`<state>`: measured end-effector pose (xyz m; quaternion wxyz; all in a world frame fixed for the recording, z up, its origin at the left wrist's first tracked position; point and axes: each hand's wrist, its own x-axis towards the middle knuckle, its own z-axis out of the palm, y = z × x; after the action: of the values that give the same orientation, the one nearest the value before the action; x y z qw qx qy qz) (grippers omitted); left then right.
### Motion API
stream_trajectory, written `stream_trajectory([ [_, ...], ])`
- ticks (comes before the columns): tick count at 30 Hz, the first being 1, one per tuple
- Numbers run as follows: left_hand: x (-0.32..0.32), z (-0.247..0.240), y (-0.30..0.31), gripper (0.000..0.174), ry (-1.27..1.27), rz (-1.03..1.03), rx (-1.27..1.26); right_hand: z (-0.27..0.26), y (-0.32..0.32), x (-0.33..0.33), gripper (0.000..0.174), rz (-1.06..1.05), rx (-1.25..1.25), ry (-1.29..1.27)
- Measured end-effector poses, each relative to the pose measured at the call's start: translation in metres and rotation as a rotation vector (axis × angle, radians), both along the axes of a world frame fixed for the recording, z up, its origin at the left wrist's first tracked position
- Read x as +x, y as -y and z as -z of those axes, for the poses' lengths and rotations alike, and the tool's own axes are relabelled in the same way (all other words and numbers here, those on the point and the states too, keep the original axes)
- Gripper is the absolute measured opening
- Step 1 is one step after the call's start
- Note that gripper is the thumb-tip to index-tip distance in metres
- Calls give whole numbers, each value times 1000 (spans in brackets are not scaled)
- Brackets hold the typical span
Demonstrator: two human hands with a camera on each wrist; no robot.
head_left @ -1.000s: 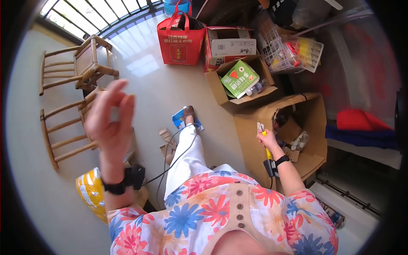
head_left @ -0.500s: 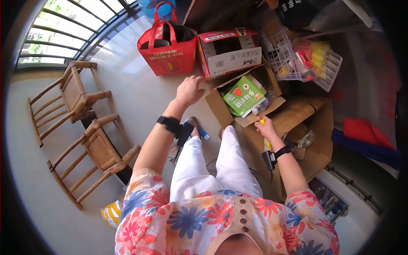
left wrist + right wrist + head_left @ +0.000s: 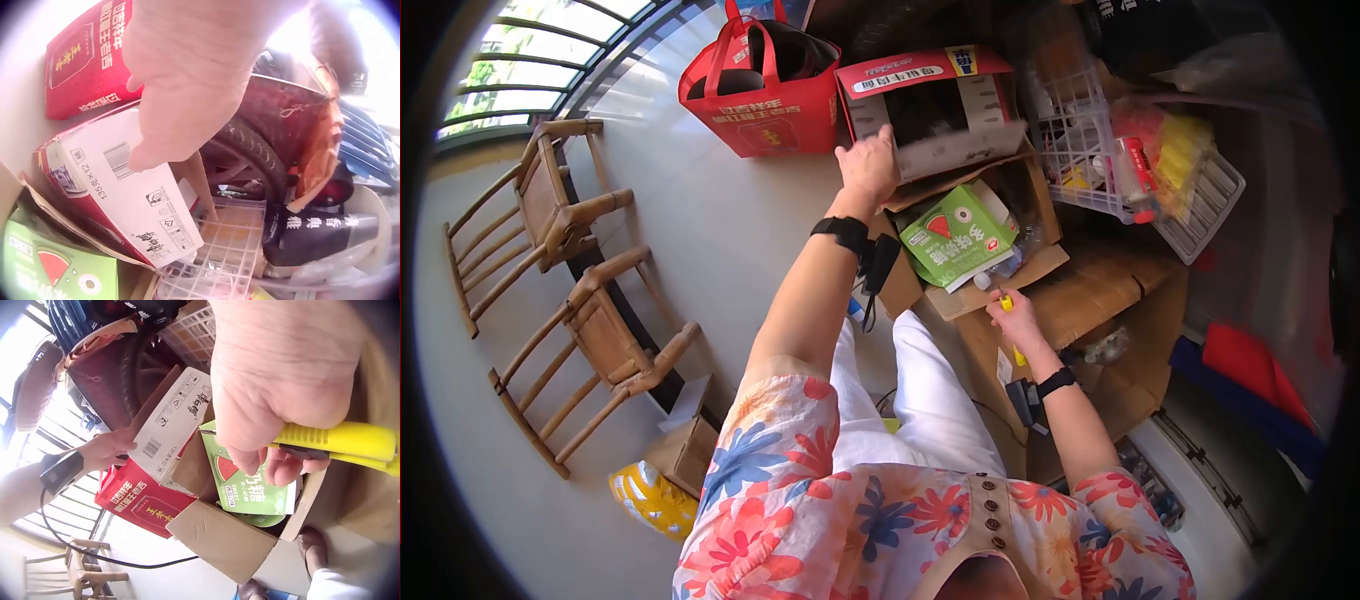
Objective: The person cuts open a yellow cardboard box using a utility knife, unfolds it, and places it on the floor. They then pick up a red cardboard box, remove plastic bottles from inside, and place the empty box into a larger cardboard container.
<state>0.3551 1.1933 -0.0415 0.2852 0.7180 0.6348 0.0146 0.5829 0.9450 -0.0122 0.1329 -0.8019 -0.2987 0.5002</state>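
Note:
My right hand (image 3: 1015, 318) grips a yellow utility knife (image 3: 340, 440); the thin blade tip shows beyond my fingers in the right wrist view. It is over the near flap of an open brown carton (image 3: 1045, 268). Inside that carton lies a green box with a watermelon picture (image 3: 960, 235). My left hand (image 3: 868, 168) is at the left end of the white printed flap (image 3: 125, 181) of a red noodle carton (image 3: 862, 85), fingers stretched out, thumb by the barcode. This carton's top is open and dark inside.
A red tote bag (image 3: 765, 120) stands left of the noodle carton. White plastic baskets (image 3: 1090, 150) with packages sit to the right. A large brown carton (image 3: 1090, 300) lies open near my right forearm. Bamboo chairs (image 3: 610, 330) stand at the left.
My left hand has swung from the left up to the noodle carton's flap, which is now blurred and tilted. My right hand has moved forward with the knife, from the large carton to the smaller one.

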Motion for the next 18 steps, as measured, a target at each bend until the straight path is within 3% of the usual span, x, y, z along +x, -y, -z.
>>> stream_trajectory([
  [2,3,-12,24,40,-62,255,-134,-2,-7,4,24,77,-4,-7],
  [4,6,-7,49,26,-49,324,-63,4,-18,11,26,151,72,143],
  [6,6,-6,64,29,-54,355,-53,19,-25,19,30,166,83,185],
  [8,3,-4,75,29,-27,349,-48,29,-37,22,35,69,286,433],
  [18,-75,-42,117,35,77,331,-23,48,-51,13,47,38,184,255],
])
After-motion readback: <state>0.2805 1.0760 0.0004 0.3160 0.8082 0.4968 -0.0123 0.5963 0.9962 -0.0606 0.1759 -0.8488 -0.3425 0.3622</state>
